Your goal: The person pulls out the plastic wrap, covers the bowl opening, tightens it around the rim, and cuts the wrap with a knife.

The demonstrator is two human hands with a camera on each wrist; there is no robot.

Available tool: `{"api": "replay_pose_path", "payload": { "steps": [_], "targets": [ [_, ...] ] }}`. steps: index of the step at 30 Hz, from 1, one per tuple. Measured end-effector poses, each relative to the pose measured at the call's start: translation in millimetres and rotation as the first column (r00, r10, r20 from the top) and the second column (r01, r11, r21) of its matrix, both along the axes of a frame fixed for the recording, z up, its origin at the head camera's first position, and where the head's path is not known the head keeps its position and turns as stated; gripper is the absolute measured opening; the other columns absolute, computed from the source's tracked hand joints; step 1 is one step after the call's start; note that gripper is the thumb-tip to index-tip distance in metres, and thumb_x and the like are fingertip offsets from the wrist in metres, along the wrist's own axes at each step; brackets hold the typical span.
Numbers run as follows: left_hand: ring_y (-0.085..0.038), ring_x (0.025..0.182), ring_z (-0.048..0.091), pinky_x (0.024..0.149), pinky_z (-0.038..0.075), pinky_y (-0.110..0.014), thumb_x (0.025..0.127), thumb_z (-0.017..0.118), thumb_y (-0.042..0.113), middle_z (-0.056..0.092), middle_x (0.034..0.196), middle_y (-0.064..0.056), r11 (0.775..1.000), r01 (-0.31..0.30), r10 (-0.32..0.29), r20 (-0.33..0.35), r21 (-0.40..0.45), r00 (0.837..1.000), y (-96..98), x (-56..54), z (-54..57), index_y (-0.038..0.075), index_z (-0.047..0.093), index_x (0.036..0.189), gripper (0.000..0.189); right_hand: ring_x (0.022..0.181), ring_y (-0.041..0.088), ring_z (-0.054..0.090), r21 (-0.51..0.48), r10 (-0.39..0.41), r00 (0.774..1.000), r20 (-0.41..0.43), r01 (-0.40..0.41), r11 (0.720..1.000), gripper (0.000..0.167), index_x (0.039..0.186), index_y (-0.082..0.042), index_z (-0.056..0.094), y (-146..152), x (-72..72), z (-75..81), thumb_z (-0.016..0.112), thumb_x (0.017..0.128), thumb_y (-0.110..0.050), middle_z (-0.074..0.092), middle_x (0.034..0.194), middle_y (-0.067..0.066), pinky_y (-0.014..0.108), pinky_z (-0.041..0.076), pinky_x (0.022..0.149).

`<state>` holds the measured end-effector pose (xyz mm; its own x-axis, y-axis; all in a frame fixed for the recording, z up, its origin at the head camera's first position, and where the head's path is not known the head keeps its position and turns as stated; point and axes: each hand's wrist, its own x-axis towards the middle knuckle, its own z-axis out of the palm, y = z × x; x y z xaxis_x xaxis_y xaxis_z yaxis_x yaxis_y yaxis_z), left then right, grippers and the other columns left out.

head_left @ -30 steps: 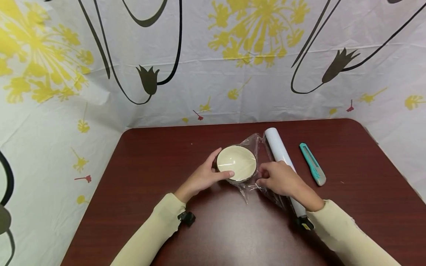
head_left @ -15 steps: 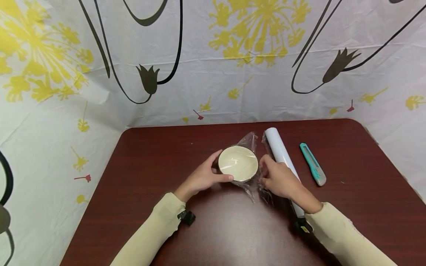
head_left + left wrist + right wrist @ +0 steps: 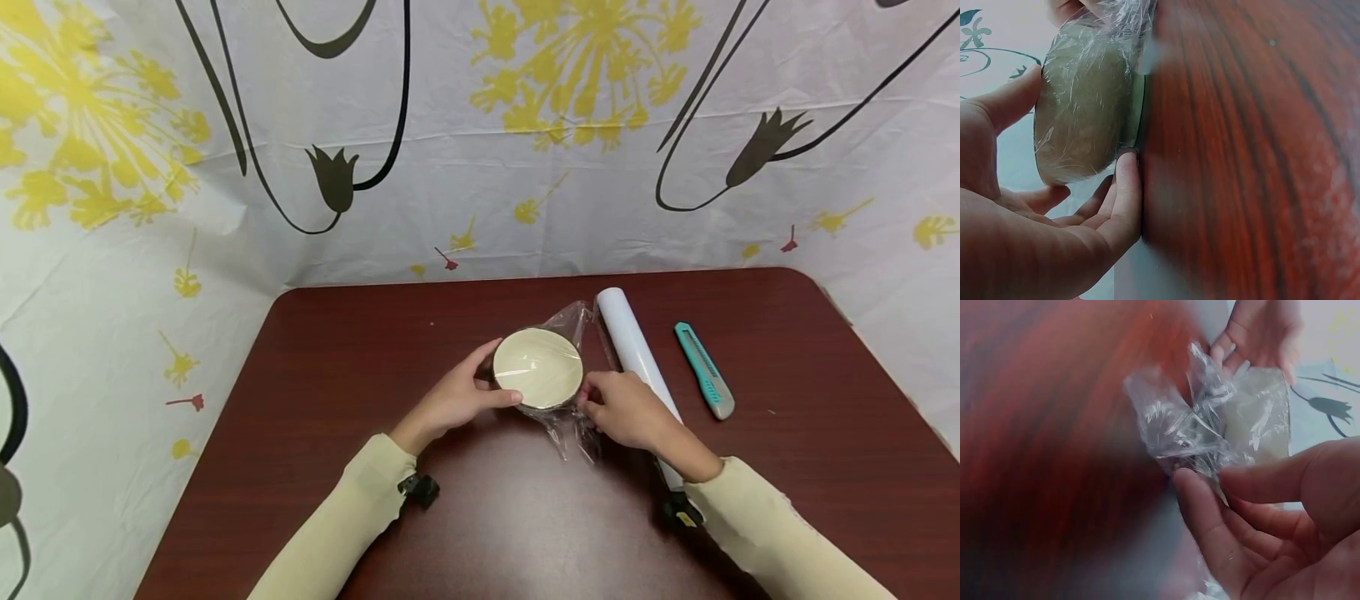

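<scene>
A round cream bowl [image 3: 536,367] with a dark outer side sits near the middle of the table, clear plastic wrap [image 3: 568,321] stretched across its top. My left hand [image 3: 461,392] holds the bowl from the left, thumb over the near rim and fingers around the side. The left wrist view shows the wrinkled film over the bowl [image 3: 1085,112] and a fingertip low by its base. At the bowl's right side, my right hand [image 3: 630,408] pinches loose film between thumb and forefinger. Crumpled wrap [image 3: 1172,425] bunches at these fingertips in the right wrist view.
Just right of the bowl lies a white roll of wrap [image 3: 630,329], partly behind the right hand and forearm. A teal utility knife [image 3: 705,371] lies farther right on the dark red table [image 3: 360,350]. A patterned sheet [image 3: 450,108] hangs behind.
The bowl has shifted slightly right. My right hand moved a little away from it, then back to its side, and the loose film near the roll is now gathered against the bowl.
</scene>
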<state>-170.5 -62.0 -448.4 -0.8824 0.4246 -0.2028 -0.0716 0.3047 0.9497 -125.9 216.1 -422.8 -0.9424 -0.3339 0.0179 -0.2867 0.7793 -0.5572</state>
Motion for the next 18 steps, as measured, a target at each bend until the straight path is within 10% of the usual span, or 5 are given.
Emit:
{"api": "replay_pose_path", "payload": {
  "steps": [9,18],
  "targets": [
    [-0.027,0.118,0.073,0.094,0.058,-0.035,0.093,0.091,0.022,0.056,0.154,-0.018,1.000,0.001,-0.001,0.002,0.008,1.000,0.7,-0.2,0.6,0.016,0.035,0.173,0.098,0.079,0.019,0.073,-0.361,0.024,0.946,0.322,0.099,0.927,0.005,0.093,0.006,0.072,1.9,-1.6,-6.5,0.067,0.094,0.008,0.075,0.086,0.009,0.029,0.063,0.071],
    [-0.028,0.120,0.072,0.097,0.058,-0.038,0.093,0.091,0.022,0.057,0.152,-0.018,1.000,0.001,-0.001,0.001,-0.001,1.000,0.3,0.0,2.9,0.017,0.037,0.173,0.097,0.065,0.012,0.069,-0.248,-0.021,0.965,0.261,0.088,0.965,0.006,0.086,-0.004,0.078,0.3,-5.8,-11.8,0.080,0.091,-0.008,0.074,0.074,-0.001,0.027,0.056,0.059]
  ]
}}
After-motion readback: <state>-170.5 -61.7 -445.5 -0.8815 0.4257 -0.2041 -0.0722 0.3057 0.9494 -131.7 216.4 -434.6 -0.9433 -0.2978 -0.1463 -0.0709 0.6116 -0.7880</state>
